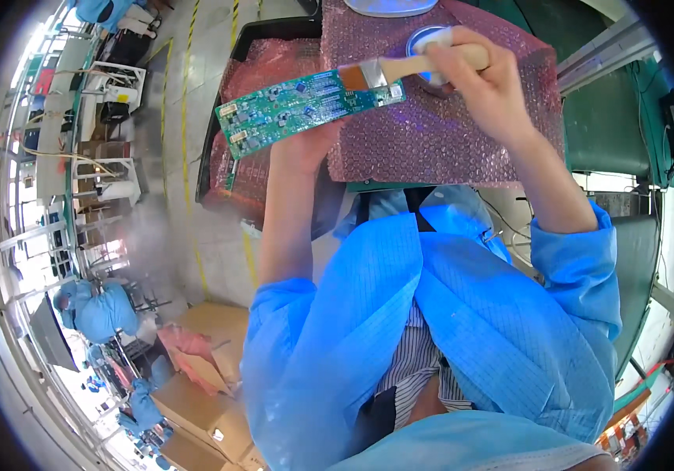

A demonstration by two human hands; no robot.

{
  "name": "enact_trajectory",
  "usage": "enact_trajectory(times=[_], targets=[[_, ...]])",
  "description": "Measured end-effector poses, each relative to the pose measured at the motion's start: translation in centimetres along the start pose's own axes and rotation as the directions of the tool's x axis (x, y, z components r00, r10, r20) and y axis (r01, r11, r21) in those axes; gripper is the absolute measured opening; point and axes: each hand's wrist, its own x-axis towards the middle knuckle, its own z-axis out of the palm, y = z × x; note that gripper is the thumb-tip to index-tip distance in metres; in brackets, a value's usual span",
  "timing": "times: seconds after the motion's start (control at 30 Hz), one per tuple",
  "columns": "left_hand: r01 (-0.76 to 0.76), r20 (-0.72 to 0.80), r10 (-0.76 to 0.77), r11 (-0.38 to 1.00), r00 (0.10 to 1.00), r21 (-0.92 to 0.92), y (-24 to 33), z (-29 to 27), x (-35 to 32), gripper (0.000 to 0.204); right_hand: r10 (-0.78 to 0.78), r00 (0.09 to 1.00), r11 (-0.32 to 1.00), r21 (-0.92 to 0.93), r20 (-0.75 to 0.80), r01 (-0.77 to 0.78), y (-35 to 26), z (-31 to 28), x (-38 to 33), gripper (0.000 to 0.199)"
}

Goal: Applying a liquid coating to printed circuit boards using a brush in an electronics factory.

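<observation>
Circuit board [305, 106] under brush [400, 69] — pink bubble wrap [431, 133] beneath.

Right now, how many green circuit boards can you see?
1 for sure: the green circuit board held in the left hand, under the brush. Others may be hidden in the pink bubble wrap.

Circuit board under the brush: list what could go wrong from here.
1. The left hand holds the green circuit board by only one part, most of it jutting out over the floor; brush pressure might tip or drop it.
2. The brush in the right hand reaches over a small round tin on the pink bubble wrap; a careless stroke could knock the tin.
3. Bristles may snag small parts on the board.
</observation>
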Motion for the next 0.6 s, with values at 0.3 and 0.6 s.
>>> enact_trajectory(times=[0.3,0.6], targets=[[-0.099,-0.061,0.099,0.995,0.993,0.005,0.1,0.4,-0.4,0.032,0.003,0.999,0.998,-0.056,-0.034,-0.005,0.3,0.7,-0.4,0.022],[-0.149,-0.086,0.15,0.989,0.985,0.024,-0.4,0.3,0.2,0.03,0.049,0.995,0.994,-0.093,-0.088,-0.057,-0.4,1.2,-0.4,0.02]])
